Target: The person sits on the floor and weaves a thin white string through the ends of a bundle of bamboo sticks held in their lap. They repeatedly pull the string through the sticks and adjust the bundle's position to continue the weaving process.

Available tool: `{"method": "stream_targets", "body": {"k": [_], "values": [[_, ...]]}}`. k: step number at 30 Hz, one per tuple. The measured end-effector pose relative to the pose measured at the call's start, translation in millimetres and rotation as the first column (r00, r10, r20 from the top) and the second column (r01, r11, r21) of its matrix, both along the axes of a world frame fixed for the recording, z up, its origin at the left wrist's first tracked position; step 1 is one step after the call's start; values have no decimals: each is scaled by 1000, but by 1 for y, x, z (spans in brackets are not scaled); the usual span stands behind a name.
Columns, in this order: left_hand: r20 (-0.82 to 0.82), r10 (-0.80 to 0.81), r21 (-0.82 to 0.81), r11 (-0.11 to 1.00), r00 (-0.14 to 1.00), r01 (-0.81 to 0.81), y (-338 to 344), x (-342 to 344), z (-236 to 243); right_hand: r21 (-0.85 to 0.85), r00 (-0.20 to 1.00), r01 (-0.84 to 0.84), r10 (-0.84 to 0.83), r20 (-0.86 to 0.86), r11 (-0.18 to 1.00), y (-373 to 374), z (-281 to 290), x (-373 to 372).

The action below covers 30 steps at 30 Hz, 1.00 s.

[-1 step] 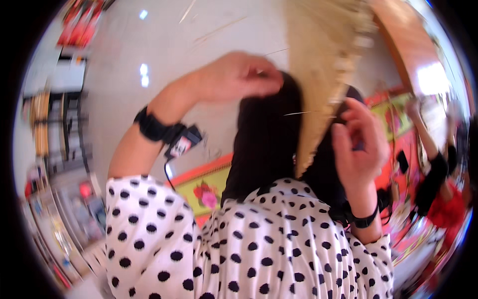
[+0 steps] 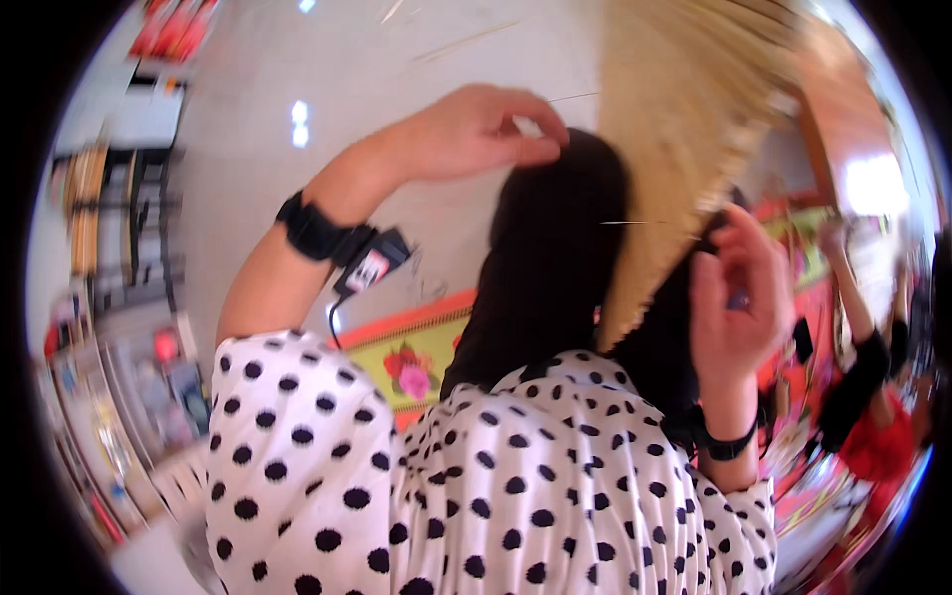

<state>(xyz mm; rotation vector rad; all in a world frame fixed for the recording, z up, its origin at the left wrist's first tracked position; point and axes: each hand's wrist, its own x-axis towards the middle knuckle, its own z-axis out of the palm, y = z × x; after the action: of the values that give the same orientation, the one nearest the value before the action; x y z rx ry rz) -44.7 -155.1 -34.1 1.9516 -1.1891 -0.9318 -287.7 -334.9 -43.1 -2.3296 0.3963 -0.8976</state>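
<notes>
A tan, fan-shaped piece of woven straw-like strips (image 2: pixel 684 109) lies across my dark-trousered legs, its point toward my waist and its right edge ragged. My left hand (image 2: pixel 486 134) is raised at its left, thumb and forefinger pinched together. From those fingers a thin dark strand (image 2: pixel 575 97) runs to the woven piece. My right hand (image 2: pixel 744 297) is at the right edge with curled fingers. Something small and dark shows in its palm, too unclear to name. A thin pale strand (image 2: pixel 635 222) lies over the woven piece, pointing toward my right hand.
Loose straws (image 2: pixel 466 42) lie on the pale floor ahead. A flowered mat (image 2: pixel 412 372) is beneath me. Shelves (image 2: pixel 129 397) stand at the left, an orange-brown wooden piece of furniture (image 2: pixel 843 109) at the far right. A person in red and black (image 2: pixel 873 426) is at the right.
The whole view has shifted slightly, so the woven piece and my legs appear farther right. Both hands keep much the same poses beside the woven piece.
</notes>
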Motion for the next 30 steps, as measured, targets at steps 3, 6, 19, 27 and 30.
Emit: {"method": "stream_targets", "body": {"k": [3, 6, 19, 27, 30], "values": [[289, 218, 132, 955, 932, -264, 88, 19, -64, 143, 999, -41, 39, 20, 989, 3, -13, -7], [505, 134, 388, 847, 853, -363, 211, -4, -166, 155, 999, -52, 52, 7, 987, 3, -17, -13], [290, 507, 530, 621, 812, -578, 343, -205, -368, -13, 988, 139, -140, -62, 990, -22, -13, -8], [476, 734, 523, 206, 484, -827, 241, -127, -376, -63, 964, 233, -239, -118, 970, -9, -3, -17], [479, 736, 519, 202, 478, -831, 236, -125, -399, -94, 961, 235, -246, -127, 967, -8, -4, -23]]}}
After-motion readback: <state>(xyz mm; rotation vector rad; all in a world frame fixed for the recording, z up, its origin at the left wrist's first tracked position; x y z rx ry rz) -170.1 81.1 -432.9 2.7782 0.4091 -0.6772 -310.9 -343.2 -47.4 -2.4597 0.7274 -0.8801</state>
